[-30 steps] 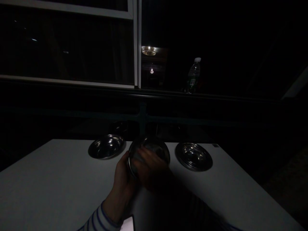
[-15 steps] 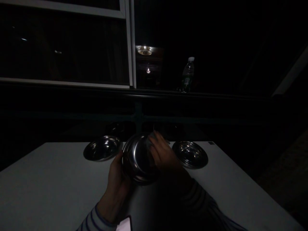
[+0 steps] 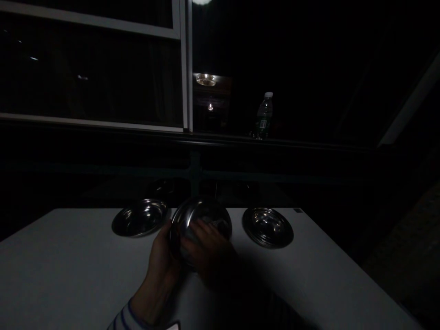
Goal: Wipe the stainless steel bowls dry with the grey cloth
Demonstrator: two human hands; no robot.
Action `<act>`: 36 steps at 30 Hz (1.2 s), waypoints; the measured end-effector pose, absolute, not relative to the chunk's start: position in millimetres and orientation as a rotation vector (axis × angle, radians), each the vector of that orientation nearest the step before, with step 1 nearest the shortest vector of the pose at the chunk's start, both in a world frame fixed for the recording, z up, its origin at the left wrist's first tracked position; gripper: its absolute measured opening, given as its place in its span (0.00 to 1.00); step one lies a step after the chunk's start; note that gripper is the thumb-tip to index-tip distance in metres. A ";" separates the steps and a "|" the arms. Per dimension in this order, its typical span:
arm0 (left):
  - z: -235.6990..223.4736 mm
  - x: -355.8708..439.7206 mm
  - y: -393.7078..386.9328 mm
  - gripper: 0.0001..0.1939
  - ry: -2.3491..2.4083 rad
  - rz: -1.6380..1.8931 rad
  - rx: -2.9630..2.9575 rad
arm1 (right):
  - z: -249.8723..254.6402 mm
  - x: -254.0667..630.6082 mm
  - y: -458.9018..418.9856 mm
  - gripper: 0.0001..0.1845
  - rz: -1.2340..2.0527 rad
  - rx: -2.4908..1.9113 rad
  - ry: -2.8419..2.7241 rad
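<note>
A shiny metal bowl point(image 3: 193, 212) is tilted up above the table in front of me. My left hand point(image 3: 161, 259) grips its left rim, thumb on the near side. Against the bowl's face lies my right hand point(image 3: 208, 250), fingers bent and pressed to the metal. A thin grey cloth-like piece showed at these fingers a moment ago; it is now mostly hidden, and the dark blurs it. Another metal bowl point(image 3: 139, 220) rests to the left of my hands, and stacked metal bowls point(image 3: 268, 228) sit to the right.
The white table point(image 3: 85, 275) spreads under the bowls. A phone-like corner point(image 3: 174, 326) pokes in at the bottom edge. Behind the table, a plastic bottle point(image 3: 264, 117) stands on the ledge by a window frame point(image 3: 187, 68). The surroundings are very dark.
My right hand has slid from the bowl's upper right side down and left across its face. The left hand keeps its hold. The view has tipped slightly upward.
</note>
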State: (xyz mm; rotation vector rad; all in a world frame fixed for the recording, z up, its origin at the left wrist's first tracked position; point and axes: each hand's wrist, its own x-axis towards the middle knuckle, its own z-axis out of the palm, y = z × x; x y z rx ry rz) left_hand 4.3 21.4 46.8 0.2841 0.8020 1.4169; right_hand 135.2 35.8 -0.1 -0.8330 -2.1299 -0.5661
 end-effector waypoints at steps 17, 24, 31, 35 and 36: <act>41.9 5.0 23.5 0.13 0.841 1.452 0.277 | 8.3 130.8 36.6 0.18 -0.477 -0.799 -2.102; 32.4 2.5 24.2 0.15 1.024 1.424 0.385 | 9.5 126.2 39.4 0.19 -0.374 -0.922 -2.045; 39.0 0.9 21.2 0.25 1.049 1.326 0.468 | 20.1 123.9 39.4 0.18 -0.302 -0.858 -2.220; 33.9 -1.8 22.6 0.24 1.050 1.383 0.487 | 28.2 137.0 47.3 0.20 0.003 -1.104 -1.981; 31.5 -2.4 23.3 0.24 1.068 1.374 0.509 | 27.7 136.1 46.3 0.20 -0.003 -1.096 -1.972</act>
